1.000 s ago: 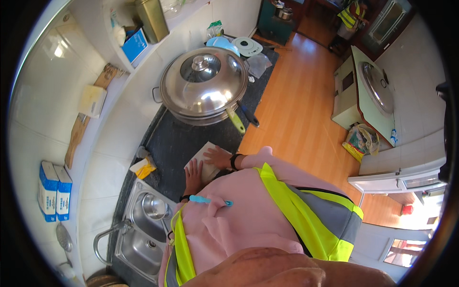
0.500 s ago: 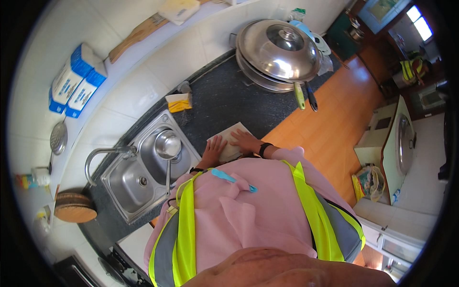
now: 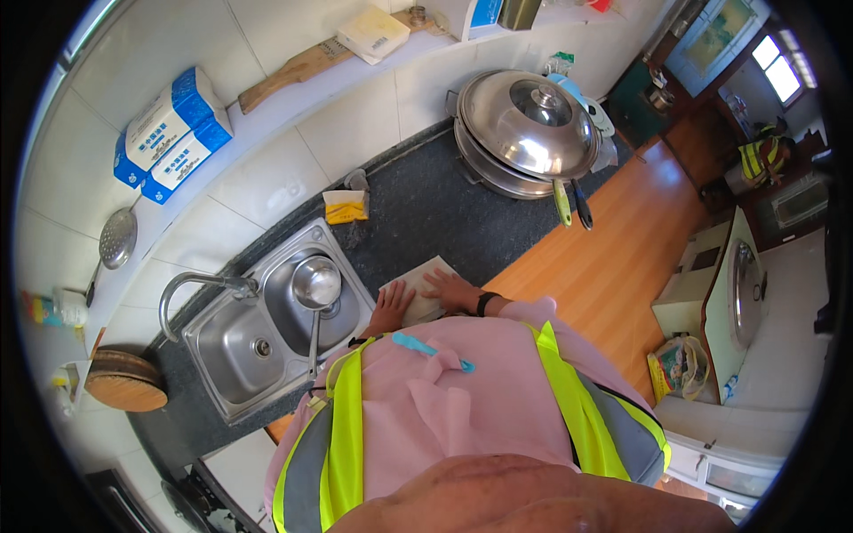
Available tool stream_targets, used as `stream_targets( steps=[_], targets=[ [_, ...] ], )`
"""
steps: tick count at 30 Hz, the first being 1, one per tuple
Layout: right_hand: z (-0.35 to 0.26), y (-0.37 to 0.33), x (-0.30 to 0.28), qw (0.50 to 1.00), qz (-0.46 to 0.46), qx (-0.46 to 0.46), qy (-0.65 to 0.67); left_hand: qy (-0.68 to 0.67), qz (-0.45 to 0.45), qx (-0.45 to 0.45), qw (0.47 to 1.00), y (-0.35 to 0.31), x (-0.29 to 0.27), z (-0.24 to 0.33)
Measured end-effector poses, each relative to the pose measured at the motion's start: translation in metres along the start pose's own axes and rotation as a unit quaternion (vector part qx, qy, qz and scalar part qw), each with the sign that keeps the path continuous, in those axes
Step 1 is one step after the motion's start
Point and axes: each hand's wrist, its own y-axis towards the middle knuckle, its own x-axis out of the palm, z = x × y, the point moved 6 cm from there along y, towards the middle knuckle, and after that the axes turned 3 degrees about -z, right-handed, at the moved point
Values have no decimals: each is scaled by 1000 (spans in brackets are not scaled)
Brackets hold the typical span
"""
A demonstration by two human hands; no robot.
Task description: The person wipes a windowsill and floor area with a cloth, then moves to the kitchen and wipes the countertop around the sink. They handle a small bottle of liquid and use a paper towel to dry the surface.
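A pale, square-cornered piece, which looks like a folded cloth [image 3: 421,311], lies flat on the dark counter close to my body. My left hand [image 3: 389,311] rests on its left part, fingers stretched out and pointing away from me. On its right part my right hand [image 3: 453,291] lies with fingers spread, a dark band at the wrist. Both palms face down, and neither hand grasps anything. My body hides the near edge of the cloth.
Left of my hands is a double steel sink [image 3: 233,355] with a ladle [image 3: 316,282] in one basin and a curved tap [image 3: 182,286]. A yellow-and-white packet [image 3: 346,207] sits behind the sink. A large lidded pan [image 3: 506,124] stands farther back. Another person [image 3: 761,164] is far right.
The whole view has shifted slightly, showing more of the wall shelf. Both hands stay flat on the cloth, with little visible movement over it.
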Motion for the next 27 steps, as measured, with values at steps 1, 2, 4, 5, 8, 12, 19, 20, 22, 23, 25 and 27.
stream_targets(
  steps=[1,2,4,5,8,12,19,20,22,23,25,27],
  targets=[
    [0,-1,-1,1000,6,4,-6,8,-33,-14,999,1,5,-4],
    [0,-1,-1,1000,6,3,-2,-4,-27,-14,1000,1,5,-5],
    [2,-1,-1,1000,15,4,-5,39,1,6,999,4,0,-5],
    [4,0,0,1000,13,5,-5,56,-39,1,998,5,4,-6],
    [11,2,1,1000,24,-1,-17,-14,-29,4,999,11,-1,-7],
    [23,0,0,998,45,-1,-35,29,7,20,999,24,-10,-3],
    [54,-16,-6,994,88,52,-34,15,15,57,998,60,-30,-4],
    [60,-19,-7,992,105,61,-30,18,-8,50,999,69,-30,-5],
    [77,-25,-8,987,128,88,-32,-11,-8,26,1000,85,-36,-11],
    [84,-30,-9,982,161,92,-15,-22,-15,11,1000,92,-37,-15],
    [101,-39,-3,977,165,132,2,-40,-3,-11,999,111,-40,-22],
    [112,-53,-1,967,212,137,25,-20,-5,-38,999,128,-41,-38]
  ],
)
